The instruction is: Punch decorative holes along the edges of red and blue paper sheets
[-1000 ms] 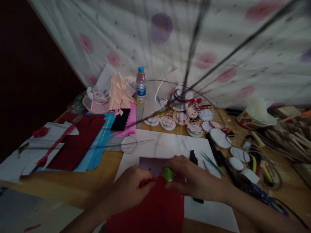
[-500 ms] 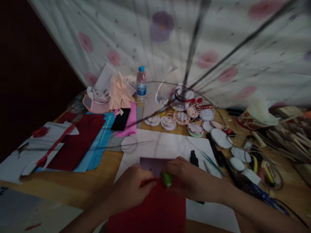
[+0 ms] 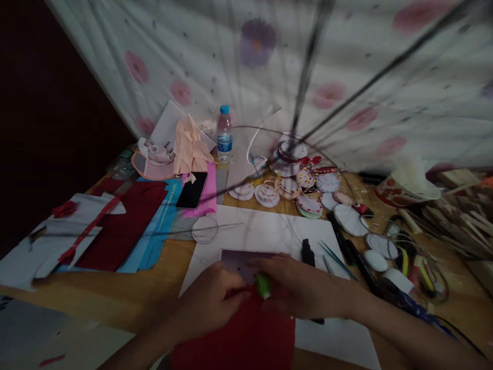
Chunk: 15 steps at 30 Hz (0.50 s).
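A red sheet, cloth or paper (image 3: 246, 339), lies in front of me over the near part of the white sheet (image 3: 265, 226). My left hand (image 3: 215, 295) rests at its upper left edge, thumb and forefinger pinched on the red material. Over the upper right edge, my right hand (image 3: 300, 285) is curled round a small bright-green object (image 3: 263, 285) with a pale tip. Its kind I cannot make out. Between and behind the hands lies a purplish-grey piece (image 3: 233, 259) with a small dark red spot.
A black marker-like item (image 3: 307, 252) and tweezers (image 3: 337, 259) lie to the right, near pliers (image 3: 425, 277). Small round decorated pieces (image 3: 267, 194) stand behind. Left are a phone (image 3: 191, 190), dark red fabric (image 3: 127, 226) and a water bottle (image 3: 224, 134). Thin dark wires cross the view.
My right hand has shifted slightly, its fingers stretching further left over the purplish-grey piece. The green object has tilted and moved a little. My left hand stays nearly in place.
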Available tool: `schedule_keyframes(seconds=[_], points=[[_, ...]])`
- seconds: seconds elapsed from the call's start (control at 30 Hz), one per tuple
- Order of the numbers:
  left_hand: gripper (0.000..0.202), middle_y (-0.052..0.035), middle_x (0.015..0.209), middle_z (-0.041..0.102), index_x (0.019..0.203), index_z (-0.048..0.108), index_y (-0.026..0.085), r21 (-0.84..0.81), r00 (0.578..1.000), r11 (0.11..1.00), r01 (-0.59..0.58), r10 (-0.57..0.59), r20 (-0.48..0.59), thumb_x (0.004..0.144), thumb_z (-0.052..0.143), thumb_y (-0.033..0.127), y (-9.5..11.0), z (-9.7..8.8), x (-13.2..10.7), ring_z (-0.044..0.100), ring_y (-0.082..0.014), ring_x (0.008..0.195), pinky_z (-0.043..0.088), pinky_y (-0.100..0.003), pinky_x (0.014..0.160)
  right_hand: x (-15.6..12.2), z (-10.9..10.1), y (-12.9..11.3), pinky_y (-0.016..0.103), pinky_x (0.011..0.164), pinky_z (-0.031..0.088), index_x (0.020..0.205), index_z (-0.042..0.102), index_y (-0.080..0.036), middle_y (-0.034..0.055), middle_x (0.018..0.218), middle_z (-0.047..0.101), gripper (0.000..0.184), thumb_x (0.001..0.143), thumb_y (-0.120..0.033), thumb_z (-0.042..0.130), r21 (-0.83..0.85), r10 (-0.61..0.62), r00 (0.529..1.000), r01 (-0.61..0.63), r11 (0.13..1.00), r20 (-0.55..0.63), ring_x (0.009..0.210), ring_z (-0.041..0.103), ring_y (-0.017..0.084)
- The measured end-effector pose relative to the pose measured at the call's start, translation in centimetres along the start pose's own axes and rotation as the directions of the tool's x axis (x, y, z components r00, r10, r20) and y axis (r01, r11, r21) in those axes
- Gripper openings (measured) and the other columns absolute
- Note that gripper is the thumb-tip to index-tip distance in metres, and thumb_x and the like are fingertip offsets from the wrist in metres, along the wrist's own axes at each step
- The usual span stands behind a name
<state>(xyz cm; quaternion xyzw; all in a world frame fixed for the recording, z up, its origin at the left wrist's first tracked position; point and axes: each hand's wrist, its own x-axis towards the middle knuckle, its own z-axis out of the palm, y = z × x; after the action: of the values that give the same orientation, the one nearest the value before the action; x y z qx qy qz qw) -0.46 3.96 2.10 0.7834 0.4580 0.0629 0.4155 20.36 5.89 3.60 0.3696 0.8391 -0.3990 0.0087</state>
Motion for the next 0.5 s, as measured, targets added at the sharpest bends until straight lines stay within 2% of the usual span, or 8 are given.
schedule_keyframes(seconds=[0.07,0.17,0.23,0.3,0.4,0.43,0.5], points=[[0.029,-0.0006,0.067,0.066,0.066,0.069,0.017,-0.021,1.0,1.0,0.002,-0.002,0.015,0.088,0.05,0.022,-0.02,0.06,0.01,0.059,-0.015,0.07,0.038,-0.022,0.06,-0.08,0.02,0.07,0.034,0.085,0.043,0.118,0.053,-0.017,0.0098,0.104,0.064,0.046,0.074,-0.024,0.068,0.021,0.012,1.0,-0.012,1.0,-0.001,0.099,0.058,0.026],[0.029,-0.0007,0.071,0.067,0.068,0.069,0.017,-0.014,1.0,1.0,0.009,-0.009,0.01,0.088,0.05,0.022,0.02,0.03,0.02,0.059,-0.0159,0.074,0.038,-0.022,0.062,-0.13,-0.01,0.18,0.03,0.079,0.043,0.096,0.059,-0.018,0.0049,0.092,0.064,0.021,0.076,-0.019,0.065,0.032,-0.046,0.999,0.046,0.998,0.008,0.089,0.059,0.02],[0.028,-0.0011,0.073,0.068,0.068,0.069,0.018,0.005,1.0,1.0,0.019,-0.019,0.001,0.088,0.05,0.023,0.06,0.0,0.02,0.059,-0.0167,0.076,0.039,-0.023,0.064,-0.1,-0.02,0.22,0.028,0.077,0.043,0.089,0.06,-0.017,0.0041,0.088,0.063,0.014,0.076,-0.015,0.065,0.038,-0.087,0.996,0.087,0.996,-0.001,0.087,0.058,0.019],[0.027,-0.0013,0.074,0.068,0.069,0.07,0.018,-0.004,1.0,1.0,0.025,-0.025,0.011,0.088,0.051,0.023,0.12,-0.01,0.02,0.059,-0.0166,0.076,0.039,-0.023,0.065,-0.04,-0.03,0.18,0.029,0.08,0.043,0.096,0.061,-0.016,0.0049,0.091,0.064,0.022,0.075,-0.014,0.065,0.054,-0.097,0.995,0.097,0.994,-0.01,0.089,0.058,0.02],[0.025,-0.0005,0.075,0.068,0.073,0.072,0.019,-0.042,1.0,0.999,0.009,-0.008,0.027,0.087,0.051,0.02,0.2,0.02,-0.02,0.06,-0.0154,0.074,0.038,-0.023,0.064,0.0,-0.04,0.0,0.033,0.086,0.042,0.117,0.055,-0.016,0.0068,0.097,0.065,0.044,0.074,-0.015,0.065,0.085,-0.07,0.997,0.071,0.994,-0.007,0.095,0.058,0.022],[0.024,-0.0003,0.075,0.068,0.073,0.071,0.019,-0.047,1.0,0.999,0.002,-0.001,0.025,0.087,0.052,0.02,0.22,0.04,-0.03,0.06,-0.015,0.073,0.038,-0.023,0.063,-0.01,-0.04,-0.05,0.034,0.086,0.042,0.119,0.054,-0.016,0.0072,0.097,0.065,0.046,0.075,-0.016,0.065,0.086,-0.063,0.998,0.063,0.994,-0.004,0.095,0.058,0.023],[0.025,-0.0005,0.074,0.068,0.071,0.071,0.018,-0.043,1.0,0.999,0.005,-0.005,0.017,0.087,0.052,0.02,0.22,0.07,-0.05,0.06,-0.0153,0.073,0.038,-0.023,0.063,-0.03,0.0,-0.08,0.033,0.083,0.044,0.111,0.059,-0.014,0.0076,0.095,0.065,0.036,0.075,-0.014,0.064,0.076,-0.07,0.998,0.07,0.995,0.002,0.092,0.058,0.023]])
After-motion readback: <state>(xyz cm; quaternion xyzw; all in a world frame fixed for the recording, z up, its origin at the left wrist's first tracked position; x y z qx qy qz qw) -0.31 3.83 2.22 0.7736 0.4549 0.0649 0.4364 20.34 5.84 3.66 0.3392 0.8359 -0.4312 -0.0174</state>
